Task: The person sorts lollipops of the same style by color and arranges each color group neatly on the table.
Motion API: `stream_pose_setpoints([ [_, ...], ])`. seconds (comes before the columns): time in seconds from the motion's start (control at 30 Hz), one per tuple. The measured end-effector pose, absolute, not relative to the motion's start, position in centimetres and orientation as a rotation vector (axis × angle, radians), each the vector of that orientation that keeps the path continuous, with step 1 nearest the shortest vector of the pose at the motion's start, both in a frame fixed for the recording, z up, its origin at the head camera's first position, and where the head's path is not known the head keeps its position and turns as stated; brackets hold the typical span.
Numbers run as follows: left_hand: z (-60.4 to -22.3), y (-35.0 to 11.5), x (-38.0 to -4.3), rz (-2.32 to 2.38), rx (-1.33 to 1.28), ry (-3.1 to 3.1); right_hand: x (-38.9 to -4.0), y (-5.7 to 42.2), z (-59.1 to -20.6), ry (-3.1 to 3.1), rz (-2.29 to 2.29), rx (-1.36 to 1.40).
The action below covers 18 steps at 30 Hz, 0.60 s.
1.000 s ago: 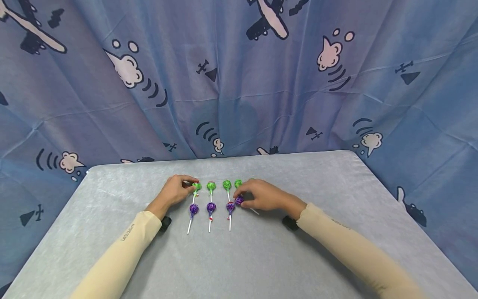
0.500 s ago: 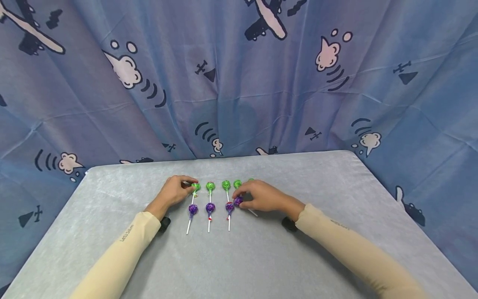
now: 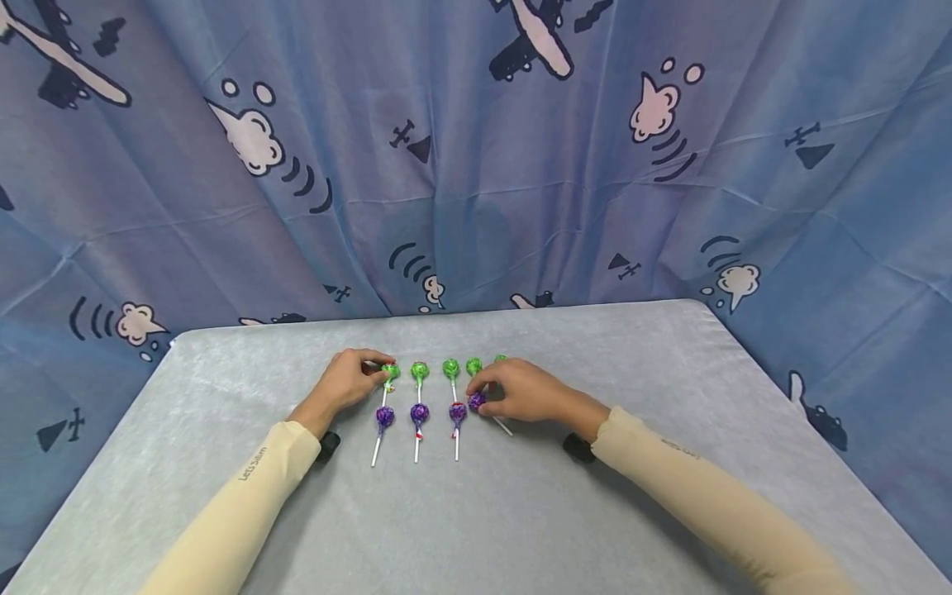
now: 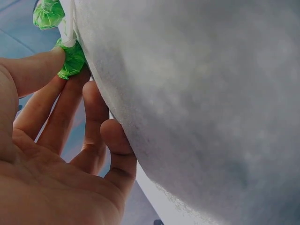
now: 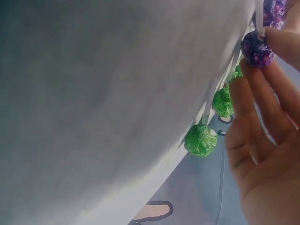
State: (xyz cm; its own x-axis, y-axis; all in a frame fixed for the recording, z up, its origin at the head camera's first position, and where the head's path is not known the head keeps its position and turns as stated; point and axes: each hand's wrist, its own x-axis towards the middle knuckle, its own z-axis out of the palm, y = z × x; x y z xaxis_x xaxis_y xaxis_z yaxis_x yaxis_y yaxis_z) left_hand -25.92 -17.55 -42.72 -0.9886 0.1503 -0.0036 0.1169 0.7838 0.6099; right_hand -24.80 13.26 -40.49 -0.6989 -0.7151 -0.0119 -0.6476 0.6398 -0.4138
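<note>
My left hand [image 3: 345,385] pinches the green wrapped head of the leftmost lollipop [image 3: 392,372] between thumb and fingertips; the left wrist view shows this green lollipop [image 4: 73,61] close up. With thumb and fingertips, my right hand [image 3: 530,392] pinches a purple lollipop [image 3: 477,402], its white stick slanting out below the hand. In the right wrist view that purple lollipop [image 5: 257,50] hangs by the thumb. To its left lie three more purple lollipops, the nearest purple one [image 3: 457,412] almost touching it. Green lollipops [image 3: 450,368] form a row behind them, partly covered by my right hand.
All lollipops lie on a table with a pale grey cover [image 3: 476,529]. Behind the table hangs a blue curtain [image 3: 476,207] printed with planes and clouds. A dark wrist device [image 3: 578,447] sits under my right wrist, another [image 3: 328,447] under the left.
The purple lollipop's stick in my right hand swings slightly, and that hand shifts very little. My left hand stays where it was on the green lollipop.
</note>
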Motion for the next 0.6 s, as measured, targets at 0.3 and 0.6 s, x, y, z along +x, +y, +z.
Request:
stream_pose_setpoints([
  [0.3,-42.57,-17.54,-25.86,0.995,0.225,2.92,-24.16,13.32,-40.43,2.711,-0.651,-1.031],
  [0.6,-42.59,-17.57,-25.84,0.987,0.216,2.921,-24.07,13.73,-40.8,2.681,-0.633,-0.996],
])
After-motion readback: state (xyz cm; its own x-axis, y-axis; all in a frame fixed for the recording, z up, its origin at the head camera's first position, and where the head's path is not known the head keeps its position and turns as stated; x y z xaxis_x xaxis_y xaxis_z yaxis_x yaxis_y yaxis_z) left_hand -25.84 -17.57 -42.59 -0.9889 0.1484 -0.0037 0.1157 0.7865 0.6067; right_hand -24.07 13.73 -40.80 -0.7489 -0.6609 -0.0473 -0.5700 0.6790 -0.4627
